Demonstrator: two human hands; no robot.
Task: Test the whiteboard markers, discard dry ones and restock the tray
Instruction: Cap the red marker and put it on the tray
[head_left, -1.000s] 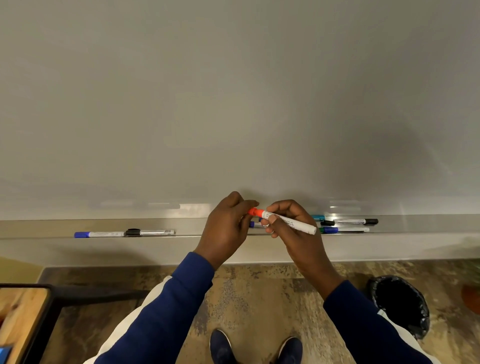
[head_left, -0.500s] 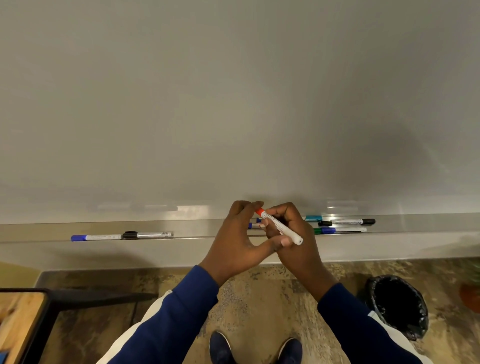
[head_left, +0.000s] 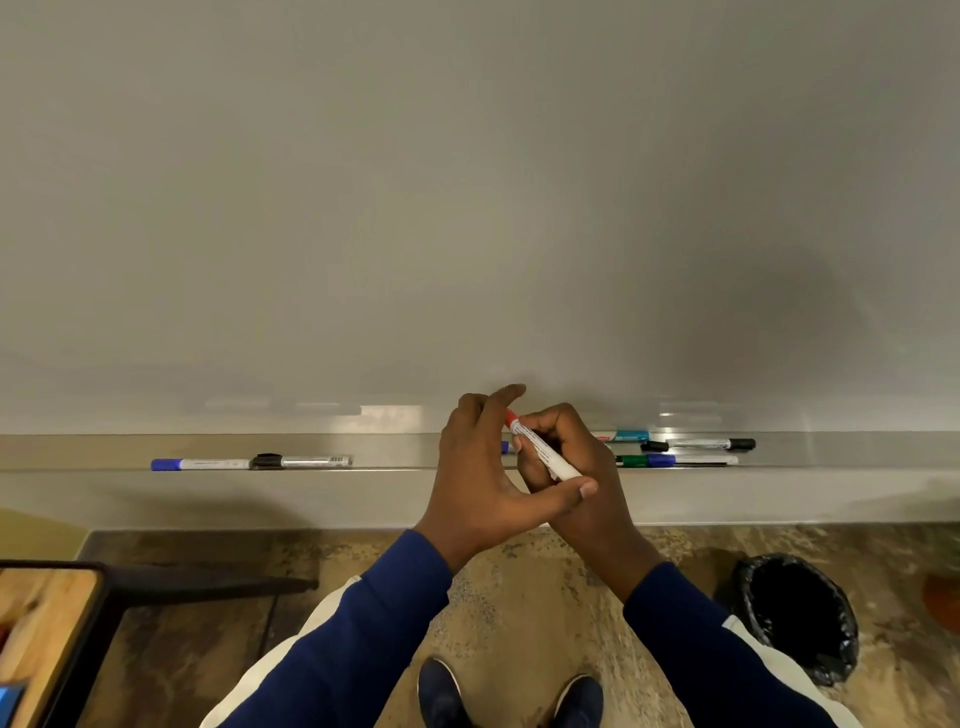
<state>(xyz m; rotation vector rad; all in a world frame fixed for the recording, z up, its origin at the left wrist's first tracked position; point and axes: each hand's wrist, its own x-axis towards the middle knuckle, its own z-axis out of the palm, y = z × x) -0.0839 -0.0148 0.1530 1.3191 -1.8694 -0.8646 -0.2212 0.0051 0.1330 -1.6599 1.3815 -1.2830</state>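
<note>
My right hand (head_left: 592, 467) holds the red marker (head_left: 543, 449), fingers curled tight round its white barrel, the red cap tilted up and left toward the whiteboard (head_left: 467, 208); my left hand (head_left: 478, 467) is spread wide and grips nothing, forefinger straight behind the cap, thumb touching the barrel's rear end; the marker hangs just in front of the tray (head_left: 389, 453), near its middle; in the tray a blue-capped marker (head_left: 200, 463) and a black-capped marker (head_left: 306, 461) lie end to end at left; a teal marker (head_left: 626, 435) lies among others just right of my hands; a black-lined bin (head_left: 795, 613) stands on the floor (head_left: 519, 582) at right.
</note>
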